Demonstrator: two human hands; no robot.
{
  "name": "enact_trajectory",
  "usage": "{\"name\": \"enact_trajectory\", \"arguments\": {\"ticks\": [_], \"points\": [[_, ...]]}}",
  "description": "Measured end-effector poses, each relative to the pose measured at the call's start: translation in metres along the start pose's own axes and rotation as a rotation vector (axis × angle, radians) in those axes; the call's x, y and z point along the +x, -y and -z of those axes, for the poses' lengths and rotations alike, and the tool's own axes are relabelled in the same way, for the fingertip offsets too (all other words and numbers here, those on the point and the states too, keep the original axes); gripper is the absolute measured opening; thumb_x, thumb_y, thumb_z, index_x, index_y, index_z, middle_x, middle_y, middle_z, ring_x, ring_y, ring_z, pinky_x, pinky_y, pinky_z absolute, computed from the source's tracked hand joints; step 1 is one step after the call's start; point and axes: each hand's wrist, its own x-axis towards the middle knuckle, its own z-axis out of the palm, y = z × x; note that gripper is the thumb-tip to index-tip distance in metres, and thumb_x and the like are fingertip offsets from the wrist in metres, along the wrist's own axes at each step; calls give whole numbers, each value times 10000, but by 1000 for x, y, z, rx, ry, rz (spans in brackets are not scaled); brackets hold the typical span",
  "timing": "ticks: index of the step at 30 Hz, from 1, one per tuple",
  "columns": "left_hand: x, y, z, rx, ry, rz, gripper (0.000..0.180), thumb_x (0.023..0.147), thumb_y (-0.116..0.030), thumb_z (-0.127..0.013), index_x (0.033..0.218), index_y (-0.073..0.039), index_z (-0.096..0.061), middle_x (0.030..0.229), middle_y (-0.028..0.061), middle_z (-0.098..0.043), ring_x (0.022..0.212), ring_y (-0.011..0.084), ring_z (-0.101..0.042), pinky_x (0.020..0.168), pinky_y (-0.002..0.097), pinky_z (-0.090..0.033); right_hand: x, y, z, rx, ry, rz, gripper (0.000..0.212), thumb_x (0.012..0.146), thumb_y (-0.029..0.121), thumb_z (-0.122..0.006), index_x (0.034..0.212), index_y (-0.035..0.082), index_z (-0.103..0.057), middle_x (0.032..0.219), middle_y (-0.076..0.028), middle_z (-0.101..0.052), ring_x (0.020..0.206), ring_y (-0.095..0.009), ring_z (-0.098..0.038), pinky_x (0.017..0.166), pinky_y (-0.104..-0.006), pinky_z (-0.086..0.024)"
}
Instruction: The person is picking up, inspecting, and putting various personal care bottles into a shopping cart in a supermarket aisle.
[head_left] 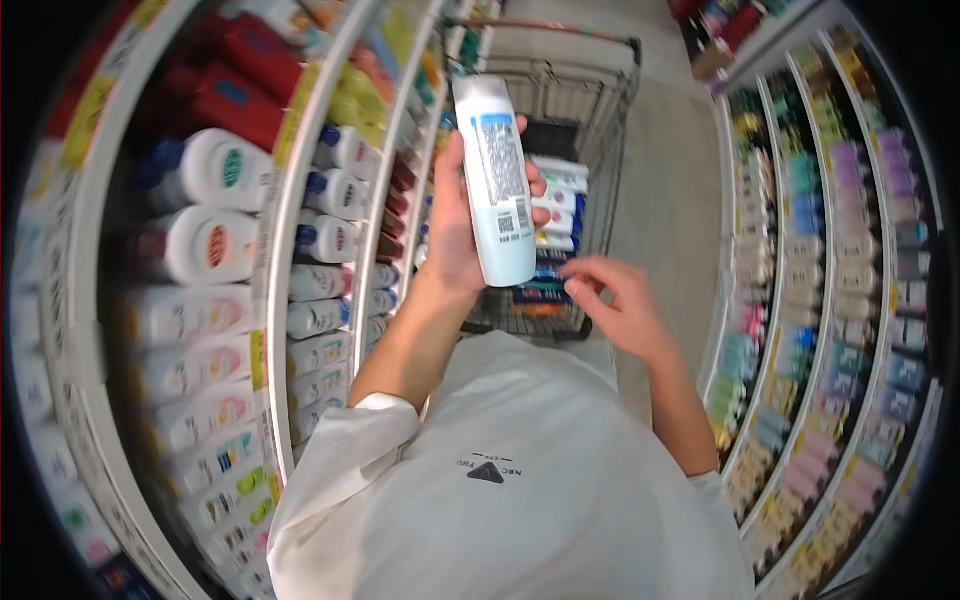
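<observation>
My left hand is closed around a white plastic bottle, of the shampoo or body wash kind, with its grey-white cap at the far end. The bottle's back faces up, showing a blue label strip, small print and a square code. Thumb and fingertips show along its two sides. To the right and a little nearer, my right hand is open and holds nothing. Its fingers are slightly bent and the thumb is apart from them. Beyond both hands stands a wire shopping cart, with several boxed or wrapped packs inside.
Close on the left, a shelf rack carries rows of white bottles and red packs. Another rack with rows of coloured bottles lines the right side. A grey floor runs between the cart and that rack.
</observation>
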Motion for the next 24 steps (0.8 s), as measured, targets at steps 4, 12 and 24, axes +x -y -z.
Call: {"name": "enact_trajectory", "arguments": {"ticks": [4, 12, 24], "points": [[32, 7, 17, 36, 47, 154, 644, 1008, -589, -434, 1410, -89, -483, 897, 66, -638, 796, 179, -614, 680, 356, -553, 14, 34, 8, -102, -87, 77, 112, 915, 104, -704, 1011, 47, -704, 752, -51, -629, 577, -151, -557, 544, -303, -451], [34, 27, 45, 25, 16, 353, 596, 1006, -545, -482, 1369, -74, -515, 903, 69, -627, 755, 170, -609, 688, 326, -543, 36, 24, 5, -185, -21, 3, 199, 866, 148, -761, 756, 67, -617, 591, -20, -538, 490, -162, -505, 474, -310, -382], [36, 48, 101, 680, -120, 377, 647, 941, -141, -489, 1549, -19, -303, 1308, 132, -517, 1199, 254, -546, 1029, 370, -469, 49, -77, -37, 779, -92, -470, 443, 1028, 191, -586, 1421, 49, -439, 1184, -61, -632, 937, -138, -655, 704, -286, -546]]}}
